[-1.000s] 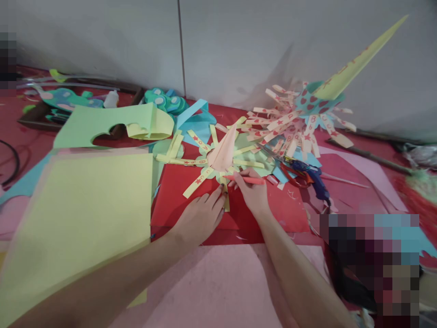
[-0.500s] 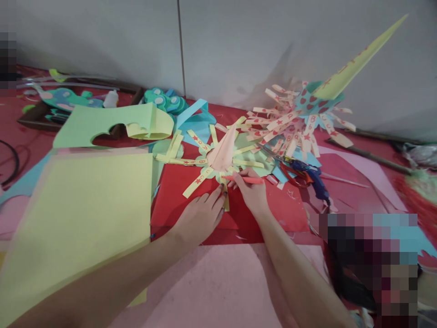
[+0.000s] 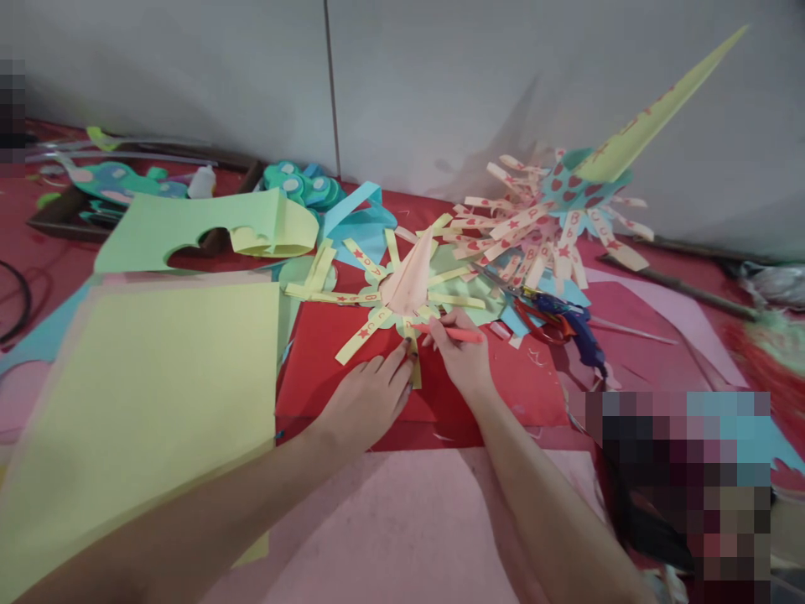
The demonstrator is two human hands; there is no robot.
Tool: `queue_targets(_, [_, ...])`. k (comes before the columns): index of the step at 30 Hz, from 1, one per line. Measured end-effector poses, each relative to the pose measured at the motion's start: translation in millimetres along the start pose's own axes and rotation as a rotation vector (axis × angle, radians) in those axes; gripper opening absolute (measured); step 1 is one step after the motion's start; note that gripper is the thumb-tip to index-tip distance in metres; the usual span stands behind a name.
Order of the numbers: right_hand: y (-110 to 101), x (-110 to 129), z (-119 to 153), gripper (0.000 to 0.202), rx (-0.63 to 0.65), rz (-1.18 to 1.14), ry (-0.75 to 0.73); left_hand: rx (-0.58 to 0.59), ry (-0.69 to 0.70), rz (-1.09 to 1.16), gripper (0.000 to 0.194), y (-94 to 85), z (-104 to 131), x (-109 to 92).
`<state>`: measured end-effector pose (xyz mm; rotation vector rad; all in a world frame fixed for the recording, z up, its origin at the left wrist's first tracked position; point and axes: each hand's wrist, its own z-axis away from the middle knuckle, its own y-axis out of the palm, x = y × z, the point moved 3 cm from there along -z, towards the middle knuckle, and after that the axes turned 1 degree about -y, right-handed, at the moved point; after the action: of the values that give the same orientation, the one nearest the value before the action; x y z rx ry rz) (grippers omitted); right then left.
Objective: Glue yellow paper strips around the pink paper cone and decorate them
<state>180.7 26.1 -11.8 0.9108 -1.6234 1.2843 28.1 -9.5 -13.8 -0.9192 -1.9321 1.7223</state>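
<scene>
A paper craft with a pale pink cone [image 3: 408, 281] at its middle and yellow strips around it lies on a red sheet [image 3: 340, 369]. Some strips bear red letters and stars. My left hand [image 3: 371, 394] lies flat with fingers stretched out, pressing on the yellow strip [image 3: 418, 373] that points toward me. In my right hand [image 3: 462, 356] is a red marker pen [image 3: 456, 332], pinched between thumb and fingers, its tip at the upper part of that same strip. A red mark shows on the strip by the tip.
Scissors [image 3: 544, 323] and a blue glue gun [image 3: 582, 331] lie to the right. Behind stands a finished-looking craft with a tall yellow cone [image 3: 667, 105]. Yellow sheets [image 3: 182, 377] cover the left; a dark tray [image 3: 56, 218] holds a white bottle [image 3: 202, 182].
A red mark has appeared on the strip near the pen tip. The right hand and pen have shifted very slightly; the left hand stays on the strip.
</scene>
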Motion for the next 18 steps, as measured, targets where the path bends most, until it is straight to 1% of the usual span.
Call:
queue_targets(4, [1.4,-1.8,-0.3,0.025,0.003,-0.079,0.006,0.001,0.007,-0.017,0.034,0.0,0.1,0.4])
queue_targets(8, [-1.8,0.5,-0.7,0.025,-0.089,-0.169,0.037,-0.010,0.009,-0.070,0.033,-0.1,0.0,-0.3])
queue_targets(10, [-3.5,2.8,-0.2,0.022,-0.119,-0.179,0.028,-0.015,0.011,-0.077,0.033,-0.9,-0.4,-1.0])
queue_targets(14, [-4.3,6.0,2.3,0.018,-0.105,-0.153,-0.017,-0.008,0.016,-0.064,0.031,-3.7,-1.1,-2.5])
queue_targets(18, [-4.2,6.8,5.1,0.030,-0.110,-0.134,-0.011,-0.005,0.038,-0.089,0.027,-6.4,-0.8,-3.2])
